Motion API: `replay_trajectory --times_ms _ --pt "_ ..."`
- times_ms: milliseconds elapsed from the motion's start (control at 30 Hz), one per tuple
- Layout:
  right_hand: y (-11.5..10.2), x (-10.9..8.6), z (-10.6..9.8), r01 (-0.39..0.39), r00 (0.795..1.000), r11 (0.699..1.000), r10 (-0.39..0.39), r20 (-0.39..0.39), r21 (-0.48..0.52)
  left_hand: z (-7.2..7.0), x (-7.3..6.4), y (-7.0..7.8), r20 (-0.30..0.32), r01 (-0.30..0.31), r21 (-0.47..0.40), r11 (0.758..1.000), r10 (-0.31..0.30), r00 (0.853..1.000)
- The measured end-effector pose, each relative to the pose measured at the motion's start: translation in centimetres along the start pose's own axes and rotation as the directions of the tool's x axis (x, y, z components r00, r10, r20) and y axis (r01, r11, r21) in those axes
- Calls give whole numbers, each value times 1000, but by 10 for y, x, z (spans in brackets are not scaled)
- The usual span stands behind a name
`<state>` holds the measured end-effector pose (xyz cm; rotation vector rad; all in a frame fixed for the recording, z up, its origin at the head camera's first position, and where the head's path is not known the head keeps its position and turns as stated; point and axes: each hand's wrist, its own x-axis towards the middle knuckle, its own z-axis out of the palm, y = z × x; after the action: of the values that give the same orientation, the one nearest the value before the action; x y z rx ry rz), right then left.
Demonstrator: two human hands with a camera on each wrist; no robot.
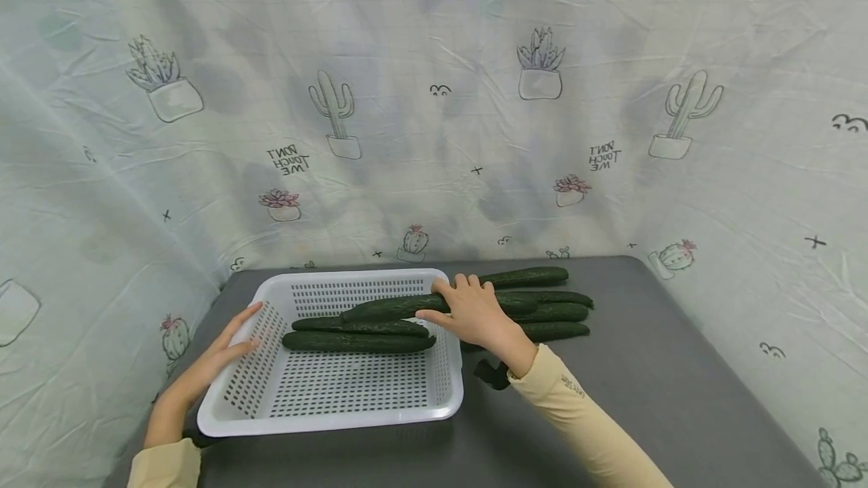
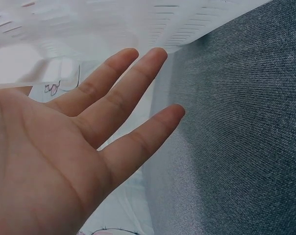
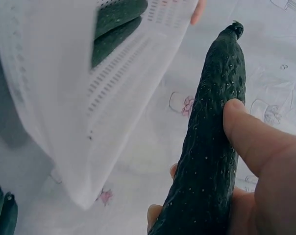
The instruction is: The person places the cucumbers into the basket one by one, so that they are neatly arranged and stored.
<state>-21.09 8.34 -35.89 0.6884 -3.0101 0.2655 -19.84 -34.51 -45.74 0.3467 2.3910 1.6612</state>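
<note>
A long dark green cucumber (image 1: 389,309) is gripped in my right hand (image 1: 478,313), over the right side of a white perforated plastic basket (image 1: 359,422). In the right wrist view, the thumb (image 3: 251,132) presses along one side of that cucumber, with fingertips showing on the other side. Two more cucumbers (image 1: 359,342) lie side by side in the basket. At the basket's left rim rests my left hand (image 1: 206,367), its thumb and index finger over the edge. The left wrist view shows its other fingers (image 2: 118,98) extended straight beside the basket's outer wall.
Several cucumbers (image 1: 556,330) lie on the grey table (image 1: 651,367) to the right of the basket, partly behind my right hand. A small black object (image 1: 491,374) is near my right wrist. Pale curtains (image 1: 434,134) printed with potted cacti surround the table.
</note>
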Motion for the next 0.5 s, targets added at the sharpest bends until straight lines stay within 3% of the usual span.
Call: replay_trajectory --times_ms 500 --pt "-38 15 10 -7 1000 1000 6 29 20 0 0 0 5 -11 -7 1000 11 1000"
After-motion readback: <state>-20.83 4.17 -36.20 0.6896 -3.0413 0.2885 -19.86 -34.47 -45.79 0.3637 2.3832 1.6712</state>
